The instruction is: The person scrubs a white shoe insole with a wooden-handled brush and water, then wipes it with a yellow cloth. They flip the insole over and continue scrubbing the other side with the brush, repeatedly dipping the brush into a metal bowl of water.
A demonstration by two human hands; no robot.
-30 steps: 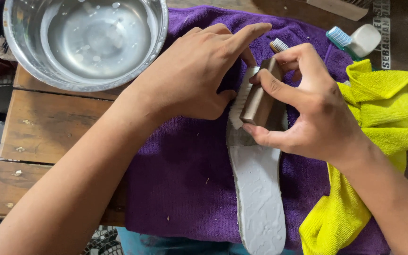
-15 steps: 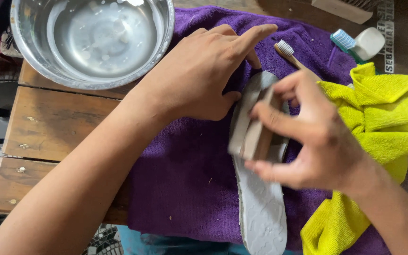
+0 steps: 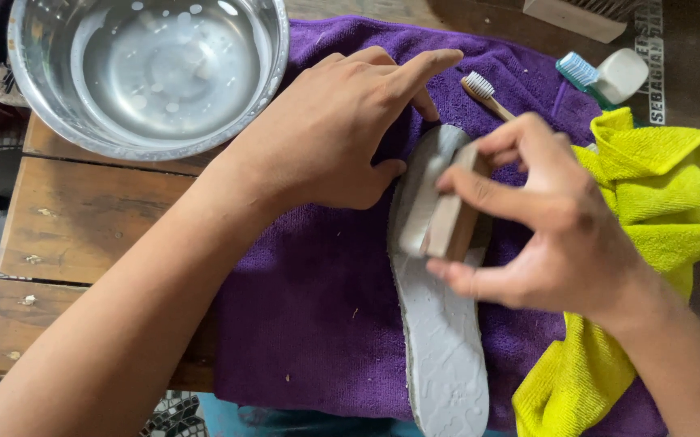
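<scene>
A: Insole point(image 3: 443, 348) position?

B: Grey, sole side up, on the purple towel point(image 3: 318, 324) over the wooden counter point(image 3: 83, 235). Long axis runs near to far, tilted slightly. One end at the near edge of the towel, the other pointing far, under the hands.

A: Left hand point(image 3: 342, 137)?

B: Palm down, fingers spread flat, index stretched toward the far right. Pressing on the towel and the insole's far left edge. No closed grip on anything.

A: Right hand point(image 3: 544, 218)?

B: Comes in from the near right, wrist bent. Grip closed on a small wooden brush block point(image 3: 447, 218), thumb on the left face, fingers over the top. Block held tilted on the far half of the insole.

A: Surroundings?

B: Steel bowl point(image 3: 273, 57) of water far left. Yellow cloth point(image 3: 674, 202) right. Wooden toothbrush point(image 3: 487, 93) just beyond the hands, blue toothbrush point(image 3: 581, 73) farther right.
</scene>
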